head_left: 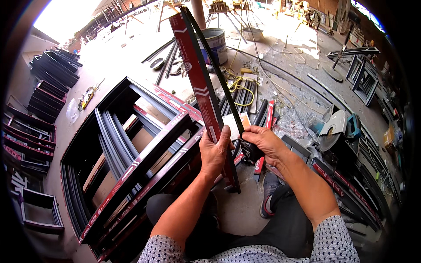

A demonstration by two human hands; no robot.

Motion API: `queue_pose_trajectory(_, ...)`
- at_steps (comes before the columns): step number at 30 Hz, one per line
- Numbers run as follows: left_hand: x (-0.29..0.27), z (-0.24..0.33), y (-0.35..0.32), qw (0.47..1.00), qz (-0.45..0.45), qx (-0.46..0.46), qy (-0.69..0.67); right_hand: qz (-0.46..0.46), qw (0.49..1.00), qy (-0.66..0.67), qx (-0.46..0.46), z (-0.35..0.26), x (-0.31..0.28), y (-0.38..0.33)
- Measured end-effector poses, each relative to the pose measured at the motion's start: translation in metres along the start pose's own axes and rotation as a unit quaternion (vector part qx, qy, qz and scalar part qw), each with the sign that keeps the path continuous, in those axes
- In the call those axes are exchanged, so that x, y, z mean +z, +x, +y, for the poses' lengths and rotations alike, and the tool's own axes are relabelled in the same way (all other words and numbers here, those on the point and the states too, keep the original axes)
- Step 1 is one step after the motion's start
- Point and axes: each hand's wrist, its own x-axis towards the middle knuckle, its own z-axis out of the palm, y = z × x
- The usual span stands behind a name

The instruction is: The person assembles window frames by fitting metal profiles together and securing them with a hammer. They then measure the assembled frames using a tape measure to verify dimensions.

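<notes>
My left hand [215,151] is wrapped round the lower part of a long dark frame profile [199,85] with red film on its face. The profile stands tilted, its top leaning left and away from me. My right hand [265,142] pinches the lower end of a thin, dark, flexible strip [226,90], which looks like a rubber gasket. That strip runs up beside the profile and meets it at the top, while lower down the two are apart. Below my right hand hangs a dark bunch of material that I cannot make out.
Stacked dark frames [127,179] lie close on my left, with more frames [39,208] beyond. A cut-off saw [335,131] stands on the right near loose profiles [346,188]. Ahead are a bucket [215,44], a yellow cord [239,90] and scattered offcuts.
</notes>
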Motion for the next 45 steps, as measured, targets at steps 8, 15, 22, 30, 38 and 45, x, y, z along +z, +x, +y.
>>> queue_pose_trajectory(8,0.003,0.001,-0.002,0.999,0.021,0.026,-0.017,-0.049,0.998,-0.035,0.028,0.003,0.013,-0.007)
queue_pose_trajectory(15,-0.009,0.025,0.009,0.989,0.045,0.084,-0.11,-0.064,0.994,-0.084,0.008,0.007,0.023,-0.019)
queue_pose_trajectory(22,-0.053,0.055,0.022,0.978,0.135,0.104,-0.123,-0.068,0.971,-0.229,0.003,0.015,0.02,-0.024)
queue_pose_trajectory(30,-0.092,0.075,0.028,0.953,0.26,0.147,-0.057,-0.084,0.939,-0.33,-0.034,0.015,0.015,-0.036)
queue_pose_trajectory(38,-0.105,0.084,0.027,0.948,0.285,0.122,-0.075,-0.09,0.928,-0.355,-0.069,0.022,0.017,-0.033)
queue_pose_trajectory(45,-0.096,0.084,0.025,0.945,0.3,0.124,-0.033,-0.088,0.921,-0.375,-0.058,0.021,0.015,-0.033)
